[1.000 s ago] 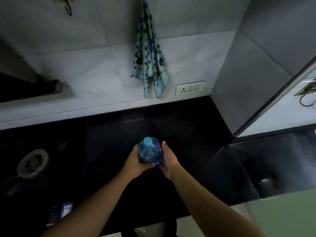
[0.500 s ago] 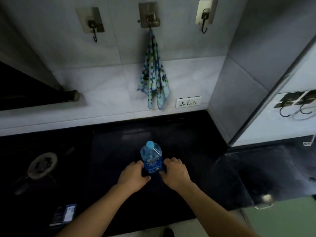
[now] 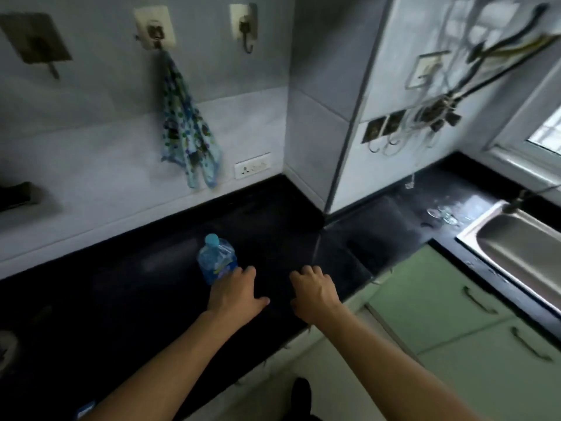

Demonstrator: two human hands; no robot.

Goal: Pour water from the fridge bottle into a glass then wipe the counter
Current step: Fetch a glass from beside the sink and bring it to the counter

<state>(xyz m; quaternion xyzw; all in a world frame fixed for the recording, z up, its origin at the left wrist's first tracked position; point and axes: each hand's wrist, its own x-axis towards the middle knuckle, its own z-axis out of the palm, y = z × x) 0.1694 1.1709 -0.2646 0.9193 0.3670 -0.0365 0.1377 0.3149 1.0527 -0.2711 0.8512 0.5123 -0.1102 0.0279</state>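
A small clear water bottle [image 3: 216,257] with a light blue cap stands upright on the black counter [image 3: 127,287]. My left hand [image 3: 235,291] lies just in front of it. Its fingertips touch the bottle's lower side and its thumb is spread away, not around the bottle. My right hand [image 3: 314,291] hovers over the counter to the right of the bottle, apart from it, fingers loosely curled with nothing in them. Blurred clear glassware [image 3: 440,213] sits on the counter by the sink. A spotted blue cloth [image 3: 188,141] hangs from a wall hook.
A steel sink [image 3: 516,247] is set in the counter at the right, under a window. Pale green cabinet doors [image 3: 449,314] run below it. A wall socket [image 3: 252,169] sits beside the cloth. A stove burner [image 3: 6,344] shows at the far left edge.
The bottle went down onto the counter and both hands came off its sides. My right hand has moved away to the right. The view has swung right, bringing the sink in.
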